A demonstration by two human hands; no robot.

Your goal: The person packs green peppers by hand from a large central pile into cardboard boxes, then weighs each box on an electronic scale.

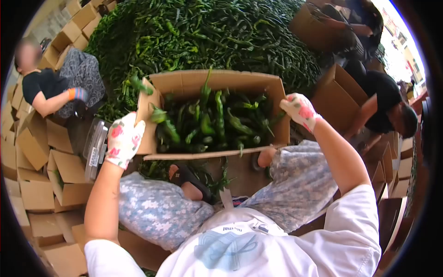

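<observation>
In front of me is an open cardboard box with many long green peppers inside. A few peppers on its left side look blurred, and one lies across the left flap. My left hand, in a white glove with a pink flower print, is closed on the box's left side. On the opposite side, my right hand, in a matching glove, grips the upper right edge. The fingertips of both hands are partly hidden. The box is above the floor between my knees; its underside is hidden.
A large heap of green peppers spreads beyond the box. One person sits at left; others work at right beside cardboard boxes. Empty boxes crowd the left. A clear plastic container stands near my left hand.
</observation>
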